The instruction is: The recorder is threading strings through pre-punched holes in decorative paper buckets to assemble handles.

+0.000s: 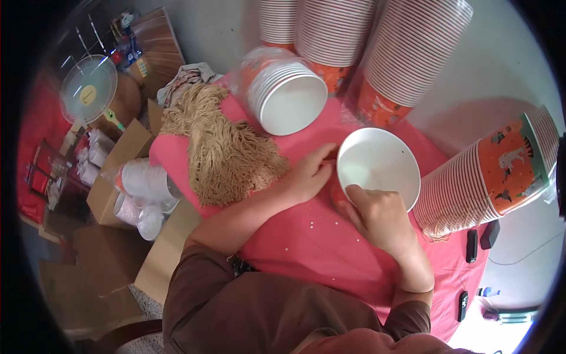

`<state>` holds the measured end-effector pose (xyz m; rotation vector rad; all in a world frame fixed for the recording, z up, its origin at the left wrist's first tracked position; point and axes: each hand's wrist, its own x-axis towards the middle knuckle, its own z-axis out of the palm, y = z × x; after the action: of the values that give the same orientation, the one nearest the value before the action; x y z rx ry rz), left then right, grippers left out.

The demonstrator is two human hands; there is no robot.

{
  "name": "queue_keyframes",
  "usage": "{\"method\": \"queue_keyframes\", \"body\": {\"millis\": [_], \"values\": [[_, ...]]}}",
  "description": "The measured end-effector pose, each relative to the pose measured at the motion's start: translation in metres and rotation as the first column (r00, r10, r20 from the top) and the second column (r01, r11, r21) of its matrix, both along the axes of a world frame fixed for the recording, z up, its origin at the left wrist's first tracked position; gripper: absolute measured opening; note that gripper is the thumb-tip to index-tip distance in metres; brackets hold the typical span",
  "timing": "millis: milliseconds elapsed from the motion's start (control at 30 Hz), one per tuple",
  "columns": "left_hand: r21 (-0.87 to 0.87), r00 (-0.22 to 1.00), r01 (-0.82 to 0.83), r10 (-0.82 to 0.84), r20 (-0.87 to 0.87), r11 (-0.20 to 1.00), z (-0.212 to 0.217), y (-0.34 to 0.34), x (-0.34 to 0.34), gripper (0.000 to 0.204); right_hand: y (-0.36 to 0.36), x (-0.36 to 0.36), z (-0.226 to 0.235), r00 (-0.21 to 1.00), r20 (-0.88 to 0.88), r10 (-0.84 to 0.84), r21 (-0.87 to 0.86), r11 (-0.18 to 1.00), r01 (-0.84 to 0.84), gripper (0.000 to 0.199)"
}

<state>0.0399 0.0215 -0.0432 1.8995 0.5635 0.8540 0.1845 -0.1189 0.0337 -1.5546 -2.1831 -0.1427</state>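
Note:
A white-lined paper bucket [383, 162] with an orange outside stands on the pink tablecloth in front of me, its mouth tipped toward me. My right hand [380, 218] is closed at the near rim, knuckles over the edge and thumb toward the orange outer wall. At the bucket's left side my left hand [309, 177] has its fingers bent against the outer wall; their tips are partly hidden. Left of that hand lies a heap of tan cord strands [230, 159]. Whether a strand is between my right fingers I cannot make out.
Tall stacks of paper buckets [336, 29] stand at the back, and a shorter stack [295, 106] lies on its side. Another leaning stack [495, 165] is at right, with cord strands [445, 227] under it. Cardboard boxes [121, 171] crowd the left. Small white bits dot the tablecloth [318, 253].

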Motion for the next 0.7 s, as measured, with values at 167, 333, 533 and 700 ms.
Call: {"method": "queue_keyframes", "body": {"millis": [167, 333, 533, 700], "values": [[0.259, 0.990, 0.071, -0.037, -0.134, 0.963, 0.020, 0.012, -0.027, 0.034, 0.001, -0.003, -0.001, 0.993, 0.111, -0.038, -0.030, 0.999, 0.041, 0.024], [0.530, 0.923, -0.174, 0.326, -0.207, 0.830, 0.050, 0.041, -0.078, 0.013, 0.001, 0.000, -0.003, 0.989, 0.133, -0.064, -0.016, 0.998, 0.067, 0.024], [0.840, 0.784, -0.043, 0.540, -0.308, 0.541, 0.018, 0.060, -0.107, 0.009, 0.001, -0.002, -0.002, 0.988, 0.134, -0.070, -0.025, 0.997, 0.074, 0.023], [0.848, 0.749, -0.031, 0.575, -0.331, 0.529, 0.000, 0.069, -0.107, 0.011, 0.000, -0.004, -0.001, 0.992, 0.106, -0.071, -0.044, 0.996, 0.076, 0.020]]}}
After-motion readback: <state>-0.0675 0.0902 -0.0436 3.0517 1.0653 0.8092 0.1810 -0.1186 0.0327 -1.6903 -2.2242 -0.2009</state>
